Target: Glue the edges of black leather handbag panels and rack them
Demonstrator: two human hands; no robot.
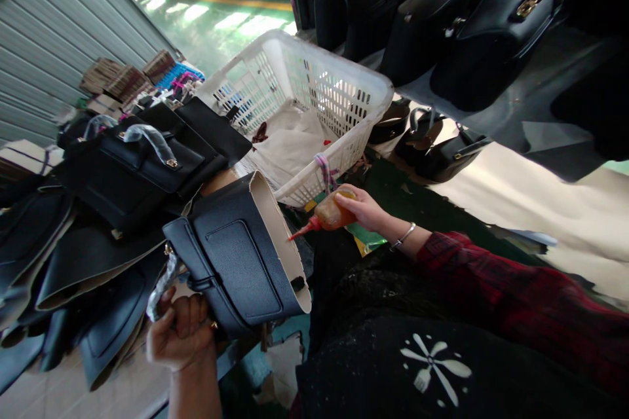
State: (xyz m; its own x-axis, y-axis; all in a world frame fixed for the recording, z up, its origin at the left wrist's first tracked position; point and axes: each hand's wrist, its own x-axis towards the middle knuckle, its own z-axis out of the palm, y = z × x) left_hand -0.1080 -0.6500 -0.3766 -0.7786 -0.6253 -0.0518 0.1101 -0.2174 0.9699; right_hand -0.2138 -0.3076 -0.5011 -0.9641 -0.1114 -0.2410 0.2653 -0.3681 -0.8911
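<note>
Left hand (183,334): fingers curled round plastic-wrapped handle (170,268) of black handbag (240,268). Right hand (366,209): fingers pinching red-nozzled squeeze bottle (330,213), tip at handbag's open edge (274,217), contact unclear.

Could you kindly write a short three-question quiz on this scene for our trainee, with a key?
1. Which hand holds the bottle?
2. True or false: the bottle's red nozzle points toward the pale edge of a black bag.
3. What colour is the plastic basket: A green, B white, or C blue?

Key:
1. The right hand.
2. True.
3. B.
</note>
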